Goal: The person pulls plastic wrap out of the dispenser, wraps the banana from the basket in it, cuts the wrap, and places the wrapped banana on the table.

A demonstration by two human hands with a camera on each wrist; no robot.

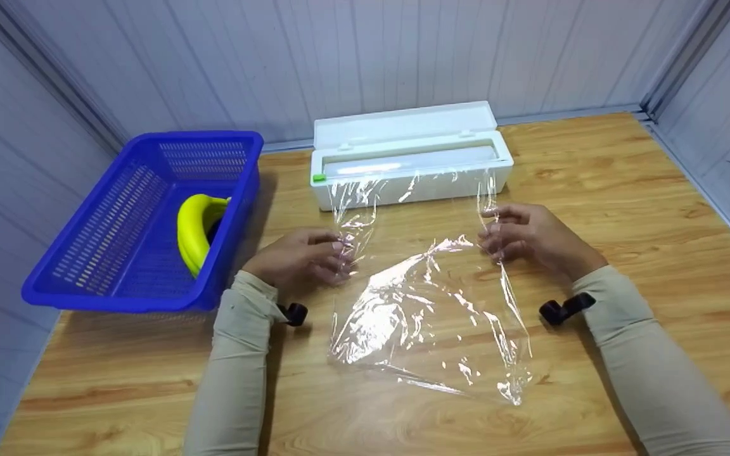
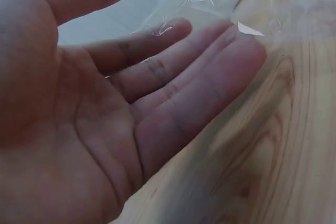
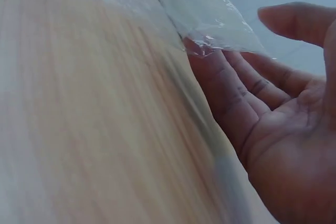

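A sheet of clear plastic wrap point(image 1: 416, 310) runs from the roll in a white dispenser box point(image 1: 412, 190) down over the wooden table. My left hand point(image 1: 305, 256) is at the sheet's left edge, its fingertips right at the film. In the left wrist view the palm faces up and the fingers point(image 2: 184, 93) are nearly straight, thumb apart. My right hand point(image 1: 533, 237) mirrors it at the right edge. The right wrist view has its fingers point(image 3: 226, 87) relaxed under the film's edge, with the thumb raised away from them.
A blue plastic basket point(image 1: 140, 303) stands on the left side of the table, with yellow bananas point(image 1: 194, 231) and something dark inside. The box's white lid point(image 1: 403, 125) is raised against the back wall. A green piece point(image 1: 319, 178) sits at the box's left front corner.
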